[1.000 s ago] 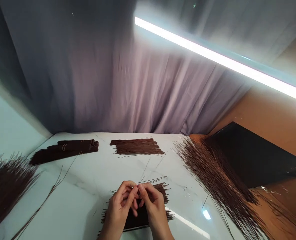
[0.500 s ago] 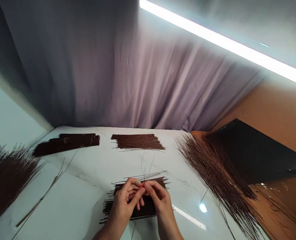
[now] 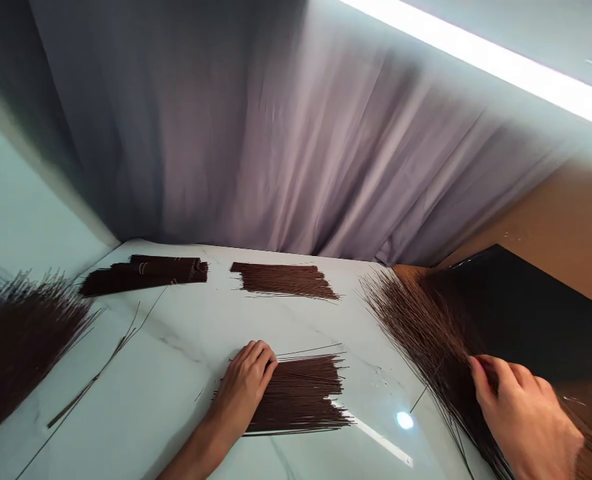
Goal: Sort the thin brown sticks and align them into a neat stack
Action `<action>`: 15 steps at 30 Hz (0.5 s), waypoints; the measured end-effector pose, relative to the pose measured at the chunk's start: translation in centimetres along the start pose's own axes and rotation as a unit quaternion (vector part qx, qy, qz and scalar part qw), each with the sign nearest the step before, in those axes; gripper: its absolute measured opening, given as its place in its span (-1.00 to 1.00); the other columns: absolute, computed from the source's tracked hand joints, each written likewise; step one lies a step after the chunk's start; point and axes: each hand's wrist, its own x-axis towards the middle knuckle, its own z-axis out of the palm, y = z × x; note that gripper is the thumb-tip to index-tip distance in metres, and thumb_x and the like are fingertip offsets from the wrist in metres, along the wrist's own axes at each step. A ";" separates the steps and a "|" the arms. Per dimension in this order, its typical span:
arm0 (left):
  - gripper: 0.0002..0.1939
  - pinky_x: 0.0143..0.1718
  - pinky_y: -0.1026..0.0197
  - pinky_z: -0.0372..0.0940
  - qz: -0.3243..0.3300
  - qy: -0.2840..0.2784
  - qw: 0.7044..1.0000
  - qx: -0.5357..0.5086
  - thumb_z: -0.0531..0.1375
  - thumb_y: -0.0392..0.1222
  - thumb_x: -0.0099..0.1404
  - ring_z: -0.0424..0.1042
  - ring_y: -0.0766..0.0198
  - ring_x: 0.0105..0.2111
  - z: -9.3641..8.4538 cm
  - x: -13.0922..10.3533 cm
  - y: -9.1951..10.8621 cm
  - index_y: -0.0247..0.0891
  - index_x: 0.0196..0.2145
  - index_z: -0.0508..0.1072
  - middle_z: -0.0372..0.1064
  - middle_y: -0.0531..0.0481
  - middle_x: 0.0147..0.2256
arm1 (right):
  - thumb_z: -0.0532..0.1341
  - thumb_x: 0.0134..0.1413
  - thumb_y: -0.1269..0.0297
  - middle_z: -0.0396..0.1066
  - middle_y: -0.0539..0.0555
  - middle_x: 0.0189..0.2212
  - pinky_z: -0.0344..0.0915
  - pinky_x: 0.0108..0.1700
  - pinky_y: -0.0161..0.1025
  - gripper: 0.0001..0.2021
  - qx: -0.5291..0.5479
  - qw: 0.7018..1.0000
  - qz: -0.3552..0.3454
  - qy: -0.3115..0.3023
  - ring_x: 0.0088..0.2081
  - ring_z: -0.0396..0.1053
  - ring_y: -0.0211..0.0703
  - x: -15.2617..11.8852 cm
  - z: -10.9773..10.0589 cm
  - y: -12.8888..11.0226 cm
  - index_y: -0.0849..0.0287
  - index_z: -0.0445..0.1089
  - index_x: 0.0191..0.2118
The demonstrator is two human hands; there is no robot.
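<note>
Thin dark-brown sticks lie side by side in a flat pile (image 3: pixel 306 393) on the white table. My left hand (image 3: pixel 250 373) rests over the pile's left end, fingers curled and pressed together at its upper edge. What they hold, if anything, is hidden. At the right, my right hand (image 3: pixel 521 403) reaches to a large heap of long, thin brown sticks (image 3: pixel 421 320). Its thumb and forefinger are closed on some of these sticks; how many, I cannot tell.
Tied dark bundles (image 3: pixel 146 273) lie at the back left, with another flat stick pile (image 3: pixel 286 280) beside them. A big stick heap (image 3: pixel 21 347) fills the left edge, near a few loose sticks (image 3: pixel 96 377). Black sheeting (image 3: pixel 526 307) lies at the right; a curtain (image 3: pixel 216 133) hangs behind.
My hands were together over the near pile, fingertips pinching something small and red. They have parted: the left moved to the pile's left end, the right to the right-hand heap. The view shifted slightly.
</note>
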 end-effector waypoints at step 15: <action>-0.77 -0.18 0.08 0.30 0.022 0.031 0.996 -0.077 -0.10 -0.35 0.53 0.46 0.12 -0.21 -0.5 -1.1 0.9 -0.09 -0.10 0.28 0.33 -0.01 -0.17 | 0.06 0.41 0.42 0.52 0.10 -0.20 0.27 0.08 0.02 -0.74 0.254 0.856 -0.430 -0.133 -0.16 0.42 0.00 -3.0 -1.6 -21.8 0.14 0.39 0.08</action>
